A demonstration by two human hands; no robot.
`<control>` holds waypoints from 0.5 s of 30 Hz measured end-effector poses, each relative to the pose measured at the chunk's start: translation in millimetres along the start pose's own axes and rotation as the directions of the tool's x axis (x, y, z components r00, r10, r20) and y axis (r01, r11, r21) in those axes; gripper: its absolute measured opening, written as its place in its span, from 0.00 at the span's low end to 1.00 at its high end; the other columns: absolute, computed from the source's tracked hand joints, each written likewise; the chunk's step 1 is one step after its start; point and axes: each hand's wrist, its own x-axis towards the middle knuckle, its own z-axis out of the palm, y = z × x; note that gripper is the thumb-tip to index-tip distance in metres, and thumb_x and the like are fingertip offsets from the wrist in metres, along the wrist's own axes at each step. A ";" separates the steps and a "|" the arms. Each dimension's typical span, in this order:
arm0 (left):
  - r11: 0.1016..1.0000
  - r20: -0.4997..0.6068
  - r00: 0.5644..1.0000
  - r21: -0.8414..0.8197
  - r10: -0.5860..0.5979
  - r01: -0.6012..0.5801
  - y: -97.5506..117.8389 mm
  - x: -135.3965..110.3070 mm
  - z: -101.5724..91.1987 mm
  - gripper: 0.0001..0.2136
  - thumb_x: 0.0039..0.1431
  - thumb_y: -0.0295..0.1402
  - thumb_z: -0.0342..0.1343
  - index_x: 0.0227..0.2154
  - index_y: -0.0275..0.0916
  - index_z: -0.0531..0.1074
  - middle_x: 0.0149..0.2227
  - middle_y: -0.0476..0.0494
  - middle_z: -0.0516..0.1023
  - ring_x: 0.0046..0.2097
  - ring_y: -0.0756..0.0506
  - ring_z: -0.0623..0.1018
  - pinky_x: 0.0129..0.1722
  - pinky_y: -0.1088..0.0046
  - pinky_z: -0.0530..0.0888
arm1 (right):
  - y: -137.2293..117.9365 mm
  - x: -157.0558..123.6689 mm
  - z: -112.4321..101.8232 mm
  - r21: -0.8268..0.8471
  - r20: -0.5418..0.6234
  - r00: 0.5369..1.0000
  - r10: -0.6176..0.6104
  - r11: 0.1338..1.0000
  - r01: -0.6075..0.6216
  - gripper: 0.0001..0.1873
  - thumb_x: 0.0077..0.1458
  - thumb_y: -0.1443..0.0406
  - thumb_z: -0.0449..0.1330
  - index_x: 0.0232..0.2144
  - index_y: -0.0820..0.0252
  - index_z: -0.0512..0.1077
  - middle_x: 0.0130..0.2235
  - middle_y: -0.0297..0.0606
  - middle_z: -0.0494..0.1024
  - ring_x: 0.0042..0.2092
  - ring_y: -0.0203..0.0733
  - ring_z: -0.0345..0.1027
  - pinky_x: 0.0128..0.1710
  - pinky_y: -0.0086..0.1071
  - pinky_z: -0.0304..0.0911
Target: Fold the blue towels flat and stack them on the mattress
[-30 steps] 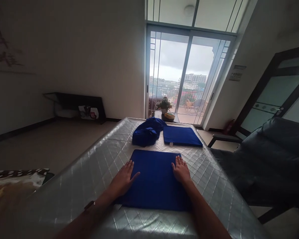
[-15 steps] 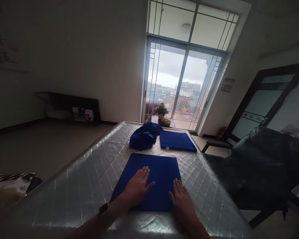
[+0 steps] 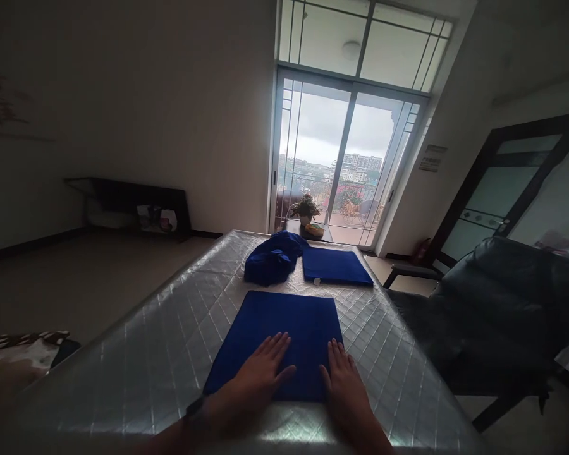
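A flat, folded blue cloth lies right in front of me, its surface smooth and its edges fairly straight. My left hand rests flat on its left half, fingers stretched forward and thumb apart. On its right edge lies my right hand, also flat with the thumb spread. Neither hand grips anything. Beyond sits a second folded blue cloth with a small white tag at its near edge. Beside that, to the left, is a crumpled heap of blue cloth.
Everything lies on a table under a shiny, quilted silver cover. A dark armchair stands close on the right. Behind the table are a potted plant and a sliding glass door. A dark low rack stands by the left wall.
My left hand has slid slightly nearer to me and to the right over the folded cloth. The right hand stays almost in place.
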 end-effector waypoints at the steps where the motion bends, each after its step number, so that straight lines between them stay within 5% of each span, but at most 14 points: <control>1: 0.998 -0.001 0.998 0.014 -0.066 0.066 -14.6 -12.5 -6.8 0.30 0.64 0.53 0.39 0.65 0.54 0.39 0.68 0.52 0.46 0.69 0.43 0.50 0.68 0.56 0.58 | -0.3 0.0 0.4 0.006 -0.002 1.000 0.003 1.000 -0.003 0.34 0.65 0.55 0.40 0.67 0.67 0.48 0.69 0.39 0.43 0.70 0.43 0.34 0.68 0.43 0.37; 5: 0.960 -0.003 0.961 0.057 -0.276 0.276 -57.7 -62.1 -29.8 0.28 0.65 0.51 0.39 0.64 0.55 0.39 0.68 0.54 0.45 0.69 0.44 0.52 0.67 0.56 0.57 | -1.0 0.4 1.5 0.021 -0.001 1.000 0.006 1.000 -0.006 0.34 0.65 0.54 0.41 0.67 0.66 0.49 0.69 0.39 0.44 0.70 0.44 0.36 0.68 0.43 0.37; 9: 0.938 -0.003 0.939 0.047 -0.345 0.344 -62.7 -87.6 -39.3 0.30 0.62 0.54 0.41 0.64 0.54 0.39 0.68 0.53 0.44 0.69 0.43 0.53 0.66 0.56 0.58 | 1.4 -2.8 -5.7 0.032 -0.089 0.994 -0.056 0.998 0.059 0.31 0.65 0.56 0.44 0.66 0.61 0.54 0.69 0.38 0.49 0.69 0.46 0.39 0.67 0.44 0.40; 12: 0.939 -0.096 0.936 0.026 -0.338 0.342 -55.7 -90.0 -39.2 0.29 0.60 0.52 0.44 0.64 0.60 0.47 0.68 0.57 0.50 0.67 0.42 0.58 0.64 0.57 0.63 | 9.0 -13.0 -16.2 0.070 -0.175 0.969 -0.172 0.980 0.187 0.23 0.64 0.60 0.47 0.58 0.56 0.68 0.63 0.40 0.64 0.64 0.45 0.55 0.64 0.40 0.51; 15: 0.952 -0.223 0.928 0.007 -0.297 0.306 -52.5 -89.9 -36.1 0.22 0.58 0.50 0.47 0.56 0.68 0.65 0.65 0.62 0.61 0.65 0.42 0.65 0.62 0.60 0.67 | 21.6 -29.4 -24.4 0.138 -0.213 0.943 -0.256 0.947 0.289 0.15 0.62 0.63 0.49 0.39 0.52 0.77 0.48 0.40 0.77 0.50 0.42 0.70 0.52 0.34 0.64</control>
